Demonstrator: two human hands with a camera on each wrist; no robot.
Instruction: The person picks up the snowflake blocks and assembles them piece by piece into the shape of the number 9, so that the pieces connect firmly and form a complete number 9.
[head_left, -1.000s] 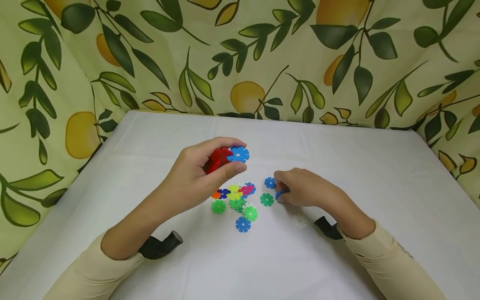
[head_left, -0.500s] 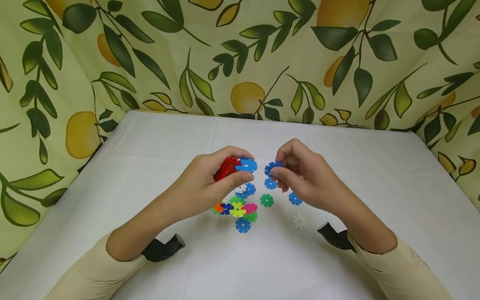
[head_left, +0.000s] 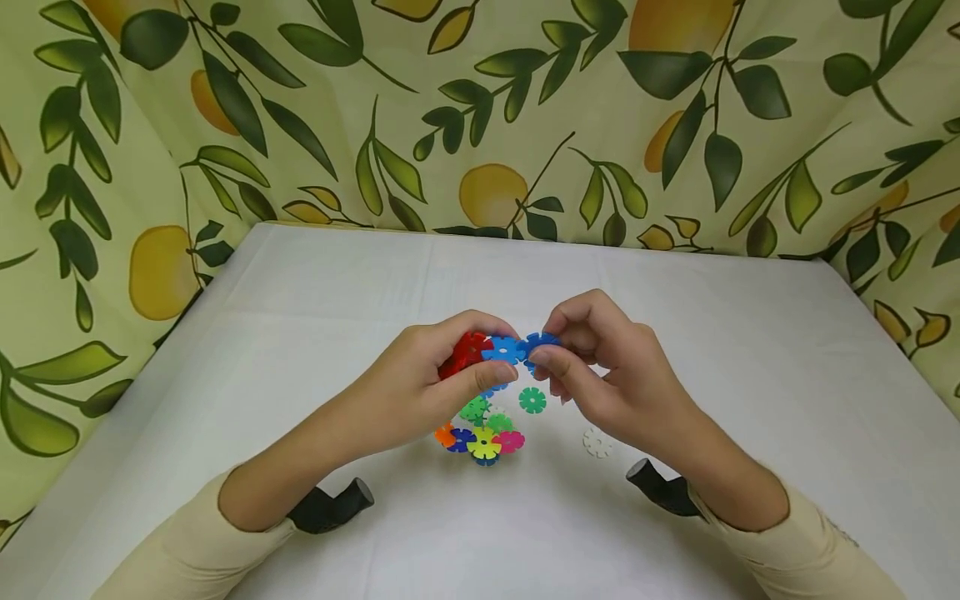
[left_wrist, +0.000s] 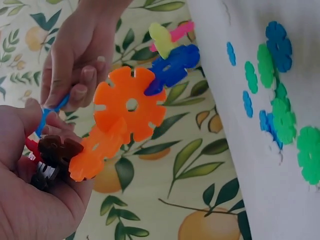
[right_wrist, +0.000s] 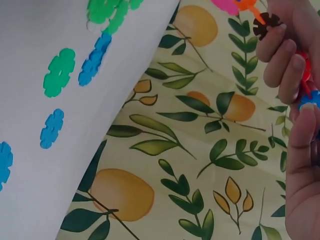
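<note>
My left hand (head_left: pixel 427 375) grips a chain of notched plastic discs. A red disc (head_left: pixel 468 353) sits inside its grasp, and a light blue disc (head_left: pixel 504 351) shows between thumb and finger. Hanging from the same chain in the left wrist view are a brown disc (left_wrist: pixel 59 150), an orange disc (left_wrist: pixel 112 104), a dark blue disc (left_wrist: pixel 172 65), a yellow disc (left_wrist: pixel 162 41) and a pink disc (left_wrist: pixel 182 31). My right hand (head_left: pixel 611 367) pinches a blue disc (head_left: pixel 537 342) at the light blue one's edge. Whether their slots interlock, I cannot tell.
Loose on the white table (head_left: pixel 360 292) lie a green disc (head_left: pixel 532 400), a white disc (head_left: pixel 597 442) and several more green and blue ones under the hands. Black pieces (head_left: pixel 333 506) jut out at both wrists. A fruit-patterned cloth (head_left: pixel 420 100) hangs behind the table.
My right hand picked up a blue disc from the table and raised it, then brought it leftward against the light blue one. The left hand with its chain shifted slightly right and nearer.
</note>
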